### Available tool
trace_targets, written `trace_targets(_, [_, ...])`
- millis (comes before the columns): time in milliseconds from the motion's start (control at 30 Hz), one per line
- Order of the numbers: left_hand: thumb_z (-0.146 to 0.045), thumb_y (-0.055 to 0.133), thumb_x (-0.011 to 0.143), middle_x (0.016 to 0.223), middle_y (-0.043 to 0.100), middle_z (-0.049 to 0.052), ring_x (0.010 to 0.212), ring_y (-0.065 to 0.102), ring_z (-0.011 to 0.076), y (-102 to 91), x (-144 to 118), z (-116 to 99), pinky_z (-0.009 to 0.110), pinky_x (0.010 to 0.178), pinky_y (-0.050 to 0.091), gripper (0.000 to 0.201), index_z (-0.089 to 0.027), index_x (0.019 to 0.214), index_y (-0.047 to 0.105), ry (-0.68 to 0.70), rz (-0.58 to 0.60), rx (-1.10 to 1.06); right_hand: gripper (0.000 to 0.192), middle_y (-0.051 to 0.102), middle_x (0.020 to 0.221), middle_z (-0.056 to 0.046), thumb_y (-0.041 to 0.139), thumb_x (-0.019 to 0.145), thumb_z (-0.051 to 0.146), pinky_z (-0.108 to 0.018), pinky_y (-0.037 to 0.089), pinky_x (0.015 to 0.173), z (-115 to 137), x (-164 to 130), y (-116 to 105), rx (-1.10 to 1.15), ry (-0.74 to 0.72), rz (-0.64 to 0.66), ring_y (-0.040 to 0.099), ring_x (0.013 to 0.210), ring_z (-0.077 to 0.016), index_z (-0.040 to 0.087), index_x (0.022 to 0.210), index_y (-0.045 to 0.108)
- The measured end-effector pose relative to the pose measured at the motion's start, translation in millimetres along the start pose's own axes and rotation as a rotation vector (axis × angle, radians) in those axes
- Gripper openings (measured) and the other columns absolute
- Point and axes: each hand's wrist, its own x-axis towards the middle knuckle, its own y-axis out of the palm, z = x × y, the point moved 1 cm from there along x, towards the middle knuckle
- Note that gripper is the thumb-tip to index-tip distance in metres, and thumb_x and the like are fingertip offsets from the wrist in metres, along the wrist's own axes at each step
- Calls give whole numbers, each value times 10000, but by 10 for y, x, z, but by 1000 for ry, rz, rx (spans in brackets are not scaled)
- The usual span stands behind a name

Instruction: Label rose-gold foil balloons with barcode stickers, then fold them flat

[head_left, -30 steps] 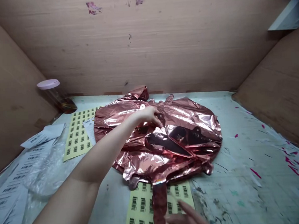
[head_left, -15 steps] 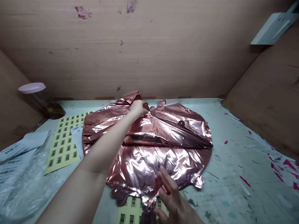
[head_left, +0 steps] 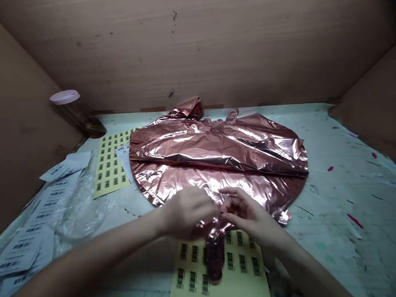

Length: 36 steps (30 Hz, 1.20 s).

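A flat, deflated rose-gold foil balloon (head_left: 216,160) lies on the pale green table (head_left: 331,210), its top half folded over toward me. My left hand (head_left: 186,212) and my right hand (head_left: 245,211) meet at the balloon's near edge, fingers pinching the foil just above its narrow tail (head_left: 214,258). The tail hangs over a yellow sheet of barcode stickers (head_left: 226,280) at the table's front edge.
A second yellow barcode sheet (head_left: 111,163) lies left of the balloon. White label strips (head_left: 28,228) and a clear plastic bag (head_left: 75,210) lie at the left. A clear jar with a pink lid (head_left: 71,108) stands at the back left. Cardboard walls (head_left: 209,41) surround the table.
My left hand left the balloon's far edge and came back to the near edge beside my right hand. The balloon's top half now lies folded over.
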Motion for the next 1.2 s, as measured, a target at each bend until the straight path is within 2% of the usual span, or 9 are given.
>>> trace_targets(100, [-144,539,910,916,731,71,815,667,175,26,-478,-469,323,812,562,162,-167,949,694,278,162,9,454,563,828,30,693,811,303,-291,534,610,-121,123,45,-75,16,16,570,696,-132,245,1208,482])
trace_targets(200, [-129,571,914,1125,718,113,1008,672,202,80,-570,-638,339,1007,520,187,-102,1050,696,328,88,68,461,548,826,36,662,820,280,-271,515,588,-220,150,51,-127,-1,-3,552,681,-124,246,1232,458])
trace_targets(367, [-130,621,892,1046,741,146,963,710,242,186,-508,-632,375,963,558,151,-67,994,713,341,-4,72,460,531,839,35,634,837,266,-271,503,610,-288,150,69,-209,-31,-54,544,700,-125,237,1251,435])
trace_targets(567, [-108,602,901,901,766,103,829,725,191,284,-521,-582,295,789,602,119,-101,948,710,189,-104,-139,486,539,903,-6,623,829,207,-319,522,699,-323,85,145,-537,-111,-189,553,792,-161,230,1289,468])
trace_targets(733, [-156,603,920,836,769,76,732,725,175,306,-478,-554,273,691,582,134,-132,923,735,79,-21,-289,522,540,1028,-61,639,839,216,-436,521,809,-311,96,198,-797,-200,-283,538,953,-238,264,1334,481])
trace_targets(833, [-231,642,906,822,776,42,701,725,160,278,-449,-541,249,679,573,131,-186,903,765,-89,79,-466,559,474,1156,-100,691,816,305,-489,514,827,-268,178,133,-880,-208,-413,520,1021,-284,265,1339,496])
trace_targets(967, [-206,693,843,902,779,53,814,742,165,175,-352,-441,252,773,589,139,-179,958,767,-559,154,-842,334,514,1070,-88,546,921,277,-401,508,759,-94,16,52,-854,-234,-514,559,899,-230,214,1249,540])
trace_targets(1067, [-205,776,748,840,773,64,793,741,172,133,-245,-317,278,761,596,165,-134,894,751,-851,162,-1173,107,567,910,-39,538,953,258,-307,468,681,49,-359,129,-818,-353,-453,556,801,-181,224,1017,617])
trace_targets(1200, [-190,928,477,640,721,23,661,710,160,192,-150,-223,246,669,563,362,-108,741,694,-1029,167,-1407,21,583,853,-13,620,924,253,-260,438,620,73,-713,312,-777,-349,-365,540,733,-149,235,927,630])
